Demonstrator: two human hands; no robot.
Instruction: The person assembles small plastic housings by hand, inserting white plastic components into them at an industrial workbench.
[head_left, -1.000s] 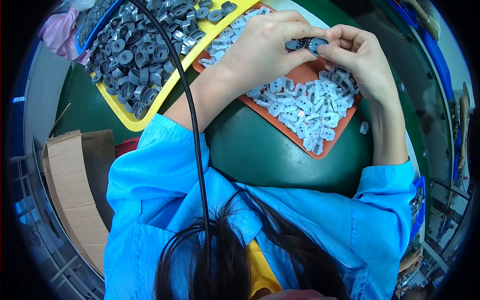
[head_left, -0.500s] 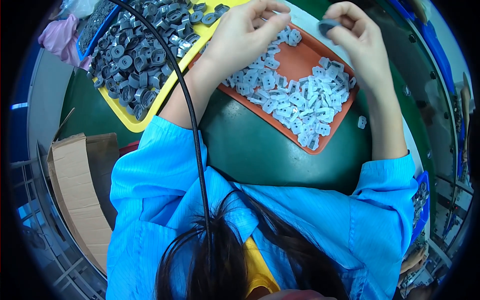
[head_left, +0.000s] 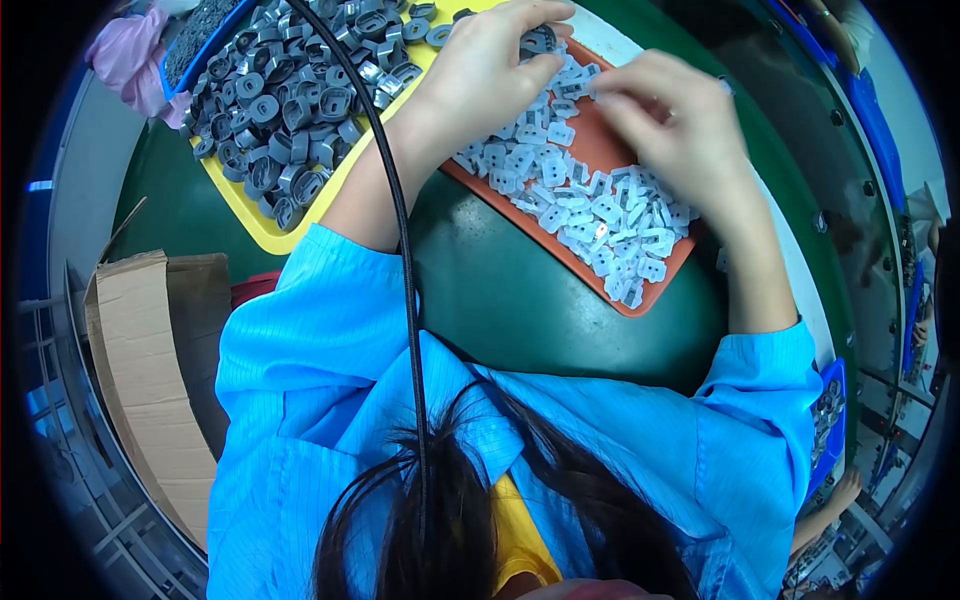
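Observation:
My left hand (head_left: pixel 490 75) is closed, with a dark grey round plastic part (head_left: pixel 538 40) between its thumb and fingers, above the far end of an orange tray (head_left: pixel 605 145). My right hand (head_left: pixel 675 125) hovers over the tray's right side, thumb and fingers bent toward the left hand. Motion smears its fingers, and I cannot make out anything in them. Small translucent white plastic pieces with holes (head_left: pixel 615 225) lie heaped in the orange tray. Left of my left forearm, a yellow tray (head_left: pixel 262 232) holds a pile of similar grey parts (head_left: pixel 270 130).
A black cable (head_left: pixel 385 190) hangs across the view over my left forearm. An open cardboard box (head_left: pixel 150 370) stands at the left, near a pink bag (head_left: pixel 130 60) and a blue bin (head_left: pixel 180 65). Another blue bin (head_left: pixel 828 425) and another person's hand (head_left: pixel 845 490) are at the lower right.
My right hand has moved left and down over the orange tray; the grey part it held no longer shows there. A grey part now shows in my left hand.

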